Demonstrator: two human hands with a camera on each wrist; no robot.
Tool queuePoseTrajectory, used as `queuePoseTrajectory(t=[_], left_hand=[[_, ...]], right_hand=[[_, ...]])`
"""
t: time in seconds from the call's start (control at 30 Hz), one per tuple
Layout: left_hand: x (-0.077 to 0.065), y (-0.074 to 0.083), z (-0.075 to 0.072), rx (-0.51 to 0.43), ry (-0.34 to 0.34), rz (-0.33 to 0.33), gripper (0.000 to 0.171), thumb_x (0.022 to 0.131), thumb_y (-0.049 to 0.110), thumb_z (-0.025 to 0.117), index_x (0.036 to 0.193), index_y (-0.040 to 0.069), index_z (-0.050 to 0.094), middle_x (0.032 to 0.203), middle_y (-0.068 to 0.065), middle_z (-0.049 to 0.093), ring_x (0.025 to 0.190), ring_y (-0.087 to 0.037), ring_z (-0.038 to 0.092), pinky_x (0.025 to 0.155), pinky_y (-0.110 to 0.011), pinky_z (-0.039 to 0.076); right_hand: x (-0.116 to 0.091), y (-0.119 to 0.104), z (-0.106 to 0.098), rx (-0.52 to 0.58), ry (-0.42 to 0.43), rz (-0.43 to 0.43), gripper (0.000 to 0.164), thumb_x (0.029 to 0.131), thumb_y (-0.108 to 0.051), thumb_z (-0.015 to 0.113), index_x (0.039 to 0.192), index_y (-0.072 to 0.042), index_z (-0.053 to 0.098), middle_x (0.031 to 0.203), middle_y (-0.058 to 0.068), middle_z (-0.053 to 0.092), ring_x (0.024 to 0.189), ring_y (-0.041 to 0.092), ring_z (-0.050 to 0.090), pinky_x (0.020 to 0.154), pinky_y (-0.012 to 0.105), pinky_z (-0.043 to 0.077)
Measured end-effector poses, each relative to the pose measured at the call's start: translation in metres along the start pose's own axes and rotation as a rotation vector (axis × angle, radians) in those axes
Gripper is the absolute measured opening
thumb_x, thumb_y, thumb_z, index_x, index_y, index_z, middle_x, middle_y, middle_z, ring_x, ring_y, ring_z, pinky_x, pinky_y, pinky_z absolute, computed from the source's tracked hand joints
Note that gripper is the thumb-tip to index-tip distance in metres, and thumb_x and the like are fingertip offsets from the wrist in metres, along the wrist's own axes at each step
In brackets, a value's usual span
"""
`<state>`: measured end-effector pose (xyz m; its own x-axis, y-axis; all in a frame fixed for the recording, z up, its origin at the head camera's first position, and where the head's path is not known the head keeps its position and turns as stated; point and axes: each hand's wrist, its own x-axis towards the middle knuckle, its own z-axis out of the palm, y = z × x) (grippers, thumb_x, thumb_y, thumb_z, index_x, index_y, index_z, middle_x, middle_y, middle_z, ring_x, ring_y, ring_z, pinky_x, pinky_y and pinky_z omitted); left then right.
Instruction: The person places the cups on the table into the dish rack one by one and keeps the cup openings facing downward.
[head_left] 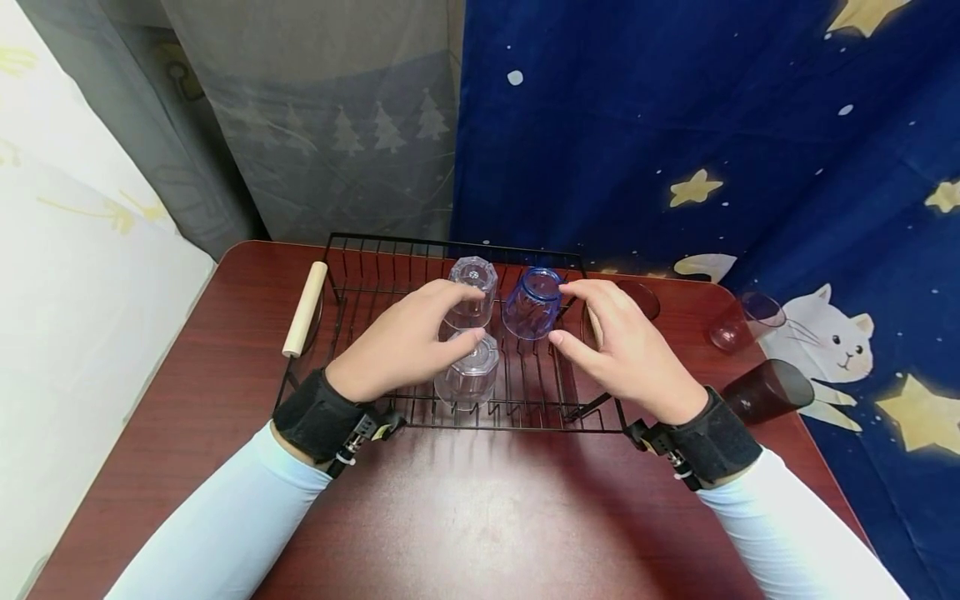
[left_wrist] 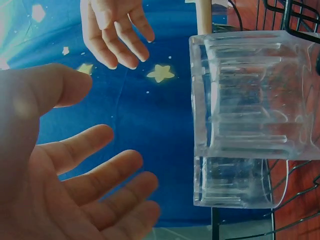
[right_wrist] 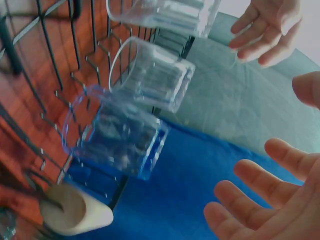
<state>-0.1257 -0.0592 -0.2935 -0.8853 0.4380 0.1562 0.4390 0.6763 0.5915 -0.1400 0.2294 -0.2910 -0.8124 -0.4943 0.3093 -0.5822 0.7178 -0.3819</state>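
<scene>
Two clear faceted glasses stand upside down in a black wire dish rack [head_left: 525,429], the rear glass [head_left: 469,312] directly behind the front glass [head_left: 467,385]. Beside them, a blue glass [head_left: 531,312] is also inverted. My left hand [head_left: 412,337] hovers over the clear glasses, thumb and fingers spread; the left wrist view shows a gap between it and the clear glass [left_wrist: 255,95]. To the right of the blue glass [right_wrist: 117,135], my right hand [head_left: 626,346] is held up with fingers extended and apart from it. Neither hand holds anything.
Wooden handles sit at the rack's ends; the left handle [head_left: 305,310] is fully visible, the right one partly hidden by my hand. Right of the rack are a reddish tinted glass [head_left: 738,325] and a dark glass [head_left: 765,392]. Curtains [head_left: 600,125] border the red-brown table [head_left: 450,517].
</scene>
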Motion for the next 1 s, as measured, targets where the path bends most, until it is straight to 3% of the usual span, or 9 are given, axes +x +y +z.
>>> queuePoseTrajectory(t=[0.13,0.33,0.57,1.0], left_hand=[[-0.002,0.000,-0.002,0.009,0.005,-0.012,0.052,0.098,0.041,0.060,0.143,0.016,0.053,0.143,-0.002,0.053,0.131,-0.017,0.051,0.105,-0.041,0.045],[-0.004,-0.001,-0.004,0.010,0.007,-0.015,0.052,0.099,0.042,0.059,0.143,0.015,0.053,0.143,-0.003,0.053,0.131,-0.017,0.051,0.106,-0.042,0.044],[-0.008,-0.002,-0.003,0.003,0.027,-0.025,0.052,0.098,0.042,0.060,0.142,0.016,0.054,0.143,-0.003,0.053,0.132,-0.018,0.050,0.105,-0.043,0.045],[-0.010,-0.005,-0.001,0.043,0.026,-0.046,0.050,0.097,0.043,0.060,0.140,0.017,0.056,0.139,-0.002,0.056,0.131,-0.019,0.052,0.105,-0.044,0.045]], right_hand=[[0.002,0.007,-0.006,-0.032,0.030,0.000,0.055,0.094,-0.033,0.071,0.138,-0.006,0.053,0.137,0.015,0.055,0.129,0.031,0.049,0.107,0.053,0.038],[0.004,0.023,-0.011,-0.036,0.070,0.014,0.053,0.096,-0.034,0.067,0.138,-0.005,0.053,0.136,0.014,0.054,0.114,0.025,0.054,0.093,0.045,0.044],[0.009,0.049,-0.017,-0.037,0.079,0.105,0.047,0.099,-0.031,0.063,0.138,-0.005,0.055,0.138,0.018,0.055,0.132,0.036,0.046,0.107,0.056,0.035],[0.010,0.095,-0.013,-0.089,-0.010,0.280,0.057,0.102,-0.040,0.055,0.144,-0.002,0.047,0.146,0.026,0.044,0.138,0.044,0.037,0.110,0.061,0.030]])
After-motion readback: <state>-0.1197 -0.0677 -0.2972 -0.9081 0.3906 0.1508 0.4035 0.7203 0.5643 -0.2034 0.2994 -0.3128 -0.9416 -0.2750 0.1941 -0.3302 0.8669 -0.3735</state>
